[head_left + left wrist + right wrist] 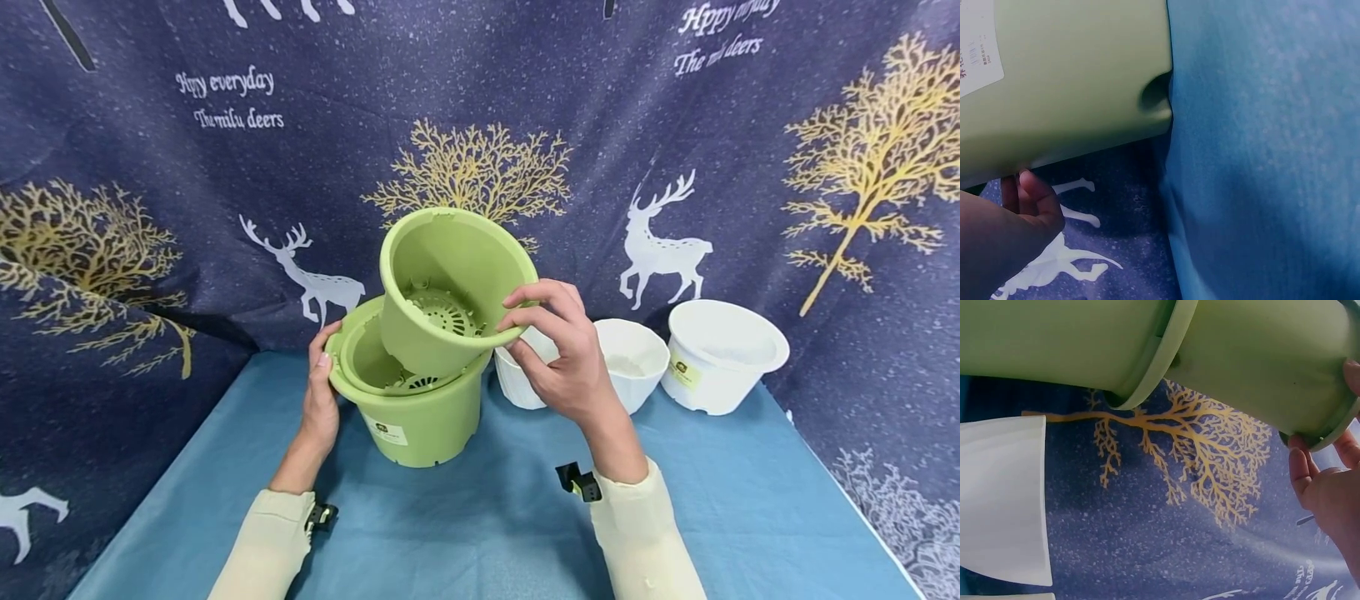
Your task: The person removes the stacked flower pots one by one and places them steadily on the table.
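My right hand [558, 350] pinches the rim of a light green flowerpot [457, 258] with a slotted base, fingers over the edge and thumb below. That pot leans tilted, its lower end inside the mouth of a labelled green flowerpot [423, 425] standing on the table. A second rim shows nested within the standing pot. At the left side of its rim, my left hand [321, 404] holds on. In the left wrist view, fingers [1038, 194] meet the standing pot's wall [1079, 69]. The right wrist view shows the tilted pot [1260, 362] with fingertips at its rim.
To the right stand a white pot [517, 379] partly behind my right hand, a faceted white pot [633, 354] and a labelled white pot [723, 358]. A blue cloth [465, 533] covers the table. Behind hangs a dark blue curtain [322, 175] with deer and trees.
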A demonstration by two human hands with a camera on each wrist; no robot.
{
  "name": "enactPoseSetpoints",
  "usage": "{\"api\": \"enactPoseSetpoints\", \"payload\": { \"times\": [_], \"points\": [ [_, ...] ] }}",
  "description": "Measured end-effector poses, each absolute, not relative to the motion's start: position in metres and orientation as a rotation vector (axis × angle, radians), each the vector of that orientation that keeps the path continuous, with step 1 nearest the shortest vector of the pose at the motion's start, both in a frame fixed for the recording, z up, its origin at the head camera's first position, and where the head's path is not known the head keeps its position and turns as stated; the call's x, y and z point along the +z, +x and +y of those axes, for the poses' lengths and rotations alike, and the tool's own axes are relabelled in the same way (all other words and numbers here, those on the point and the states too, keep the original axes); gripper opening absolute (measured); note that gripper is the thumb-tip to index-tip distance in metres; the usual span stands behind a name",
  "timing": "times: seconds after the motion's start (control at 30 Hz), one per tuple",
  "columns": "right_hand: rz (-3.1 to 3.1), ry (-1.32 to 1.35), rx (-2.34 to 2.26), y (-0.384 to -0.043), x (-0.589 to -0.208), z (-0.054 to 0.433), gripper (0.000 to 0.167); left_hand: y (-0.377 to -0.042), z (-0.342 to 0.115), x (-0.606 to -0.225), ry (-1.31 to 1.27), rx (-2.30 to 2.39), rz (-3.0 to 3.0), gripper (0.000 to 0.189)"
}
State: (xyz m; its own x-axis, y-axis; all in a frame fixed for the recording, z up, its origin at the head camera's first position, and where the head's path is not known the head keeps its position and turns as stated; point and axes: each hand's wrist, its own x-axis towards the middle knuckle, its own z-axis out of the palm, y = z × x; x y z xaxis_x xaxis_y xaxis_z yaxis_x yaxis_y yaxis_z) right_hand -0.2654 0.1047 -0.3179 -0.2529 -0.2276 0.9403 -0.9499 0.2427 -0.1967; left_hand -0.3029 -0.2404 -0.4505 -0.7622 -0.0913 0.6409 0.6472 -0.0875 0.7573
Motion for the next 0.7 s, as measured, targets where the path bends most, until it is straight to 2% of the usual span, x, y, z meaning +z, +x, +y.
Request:
{"api": "enactPoseSetpoints", "payload": {
  "times": [0.4, 0.6, 0.7],
  "points": [
    [-1.678, 1.055, 1.061, -0.260, -0.312, 0.120, 0.009, -0.304, -0.241, -0.453, -0.611, -1.924, -1.668, 0.056],
    [-1.684, 1.037, 1.069, -0.257, -0.308, 0.127, 0.027, -0.302, -0.240, -0.452, -0.605, -1.923, -1.669, 0.056],
    [-1.679, 1.025, 1.073, -0.255, -0.306, 0.130, 0.029, -0.302, -0.239, -0.451, -0.615, -1.926, -1.662, 0.056]
  ]
}}
